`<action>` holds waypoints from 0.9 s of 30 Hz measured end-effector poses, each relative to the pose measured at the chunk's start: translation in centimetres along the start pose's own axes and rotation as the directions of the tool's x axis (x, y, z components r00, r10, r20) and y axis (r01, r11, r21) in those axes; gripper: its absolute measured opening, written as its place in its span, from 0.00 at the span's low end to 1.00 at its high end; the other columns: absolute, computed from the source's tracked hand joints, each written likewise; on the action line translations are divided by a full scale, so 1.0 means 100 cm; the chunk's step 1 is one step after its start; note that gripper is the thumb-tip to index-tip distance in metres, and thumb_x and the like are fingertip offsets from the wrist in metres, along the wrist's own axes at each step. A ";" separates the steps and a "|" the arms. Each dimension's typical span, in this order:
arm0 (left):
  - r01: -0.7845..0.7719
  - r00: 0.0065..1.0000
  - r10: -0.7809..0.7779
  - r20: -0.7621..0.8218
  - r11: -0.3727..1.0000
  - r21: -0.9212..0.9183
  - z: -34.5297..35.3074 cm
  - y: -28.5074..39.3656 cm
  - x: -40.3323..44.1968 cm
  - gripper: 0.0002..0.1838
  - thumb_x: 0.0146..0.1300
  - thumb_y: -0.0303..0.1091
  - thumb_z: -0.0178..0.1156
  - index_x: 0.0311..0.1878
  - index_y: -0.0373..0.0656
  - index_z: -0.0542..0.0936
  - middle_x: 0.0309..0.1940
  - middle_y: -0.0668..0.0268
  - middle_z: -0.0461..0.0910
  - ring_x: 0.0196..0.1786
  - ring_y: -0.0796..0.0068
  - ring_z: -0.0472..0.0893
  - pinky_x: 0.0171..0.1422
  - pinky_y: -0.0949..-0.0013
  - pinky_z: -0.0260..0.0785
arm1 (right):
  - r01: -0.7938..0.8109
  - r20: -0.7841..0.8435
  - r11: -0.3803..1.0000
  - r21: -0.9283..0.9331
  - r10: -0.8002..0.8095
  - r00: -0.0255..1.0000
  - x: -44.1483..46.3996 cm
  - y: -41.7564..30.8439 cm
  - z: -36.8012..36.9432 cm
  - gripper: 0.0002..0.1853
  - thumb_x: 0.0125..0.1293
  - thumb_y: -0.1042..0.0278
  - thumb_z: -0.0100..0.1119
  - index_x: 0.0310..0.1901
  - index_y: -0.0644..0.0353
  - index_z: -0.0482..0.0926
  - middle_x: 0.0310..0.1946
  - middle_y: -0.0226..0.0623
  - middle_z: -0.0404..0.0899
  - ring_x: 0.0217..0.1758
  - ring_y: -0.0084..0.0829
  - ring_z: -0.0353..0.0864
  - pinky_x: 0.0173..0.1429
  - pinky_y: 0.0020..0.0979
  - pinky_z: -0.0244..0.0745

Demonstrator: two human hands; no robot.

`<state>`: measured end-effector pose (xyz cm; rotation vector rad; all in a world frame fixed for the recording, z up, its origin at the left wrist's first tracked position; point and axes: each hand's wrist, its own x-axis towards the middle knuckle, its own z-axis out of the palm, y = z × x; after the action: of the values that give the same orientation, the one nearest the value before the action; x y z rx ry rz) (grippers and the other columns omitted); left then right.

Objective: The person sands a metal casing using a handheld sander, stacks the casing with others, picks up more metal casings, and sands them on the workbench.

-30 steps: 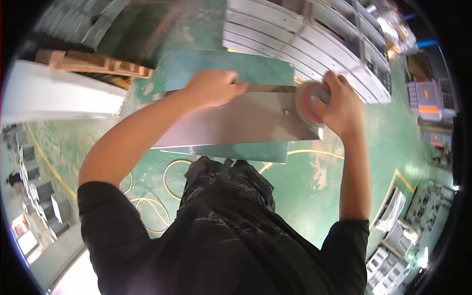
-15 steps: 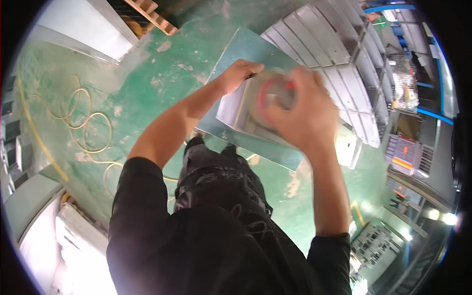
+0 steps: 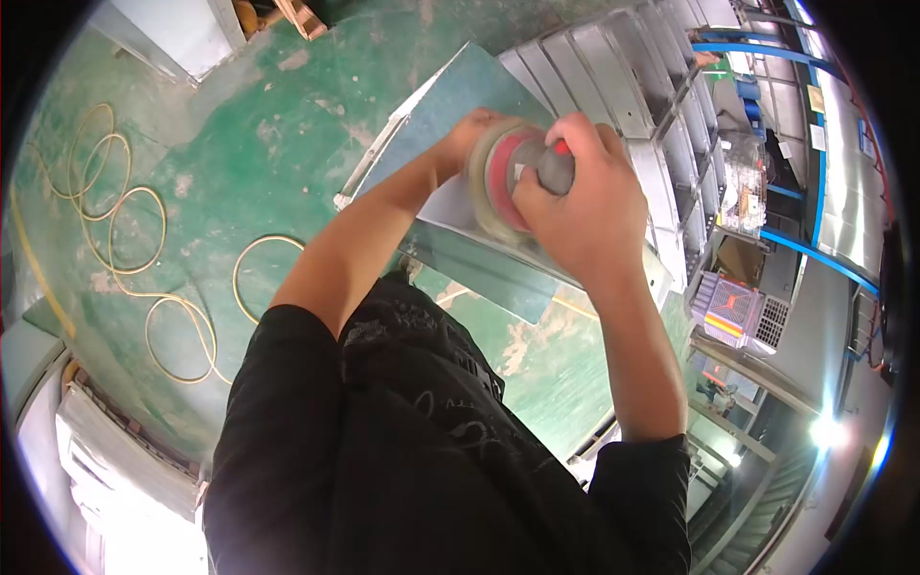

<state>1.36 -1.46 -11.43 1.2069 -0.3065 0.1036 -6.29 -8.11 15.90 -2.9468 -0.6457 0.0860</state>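
Note:
My right hand is closed around the grey middle of a round, disc-shaped object. It has a pale outer ring, a red inner ring and a small red spot by my fingers; its exact kind is unclear. Beneath it is a pale metal box, mostly covered by the disc and my hands. At the box's far left edge, my left hand is bent round the rim, its fingertips blurred and partly behind the disc. The box rests on a blue-green sheet-topped table.
Ribbed grey metal panels stand beyond the table. A yellow hose lies in loops on the green floor at left. To the right are a purple-grey crate and blue frame bars.
The view has turned, so the floor and hose sit further left. My right hand and the disc have shifted slightly left, closer to my left hand; the disc now partly covers its fingers.

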 end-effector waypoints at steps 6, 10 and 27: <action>0.210 0.976 -0.209 -0.067 0.978 0.002 -0.002 0.015 -0.003 0.16 0.72 0.41 0.55 0.39 0.40 0.86 0.32 0.66 0.83 0.34 0.74 0.79 0.47 0.69 0.73 | -0.149 -0.130 0.983 -0.106 0.135 0.982 0.033 0.042 0.001 0.21 0.57 0.51 0.63 0.46 0.56 0.78 0.43 0.50 0.81 0.45 0.53 0.82 0.48 0.47 0.77; 0.347 0.902 -0.384 -0.196 0.917 -0.199 0.014 0.053 -0.008 0.14 0.70 0.39 0.57 0.32 0.41 0.83 0.25 0.69 0.79 0.34 0.77 0.77 0.46 0.67 0.71 | -0.015 -0.025 0.999 -0.046 0.014 1.000 -0.015 0.002 0.005 0.21 0.55 0.50 0.65 0.47 0.51 0.77 0.46 0.46 0.79 0.39 0.54 0.82 0.43 0.47 0.78; 0.263 0.965 -0.254 0.073 0.941 -0.215 -0.011 0.007 -0.010 0.14 0.70 0.40 0.54 0.32 0.41 0.80 0.25 0.69 0.78 0.29 0.80 0.75 0.34 0.71 0.68 | -0.158 -0.019 0.987 -0.040 0.157 0.987 -0.008 0.002 0.001 0.18 0.58 0.51 0.63 0.49 0.47 0.79 0.44 0.46 0.79 0.42 0.51 0.86 0.44 0.47 0.82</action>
<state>0.41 -0.08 -11.40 1.0172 -0.1894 -0.1825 -6.95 -8.63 15.81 -3.0304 -0.4164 0.0647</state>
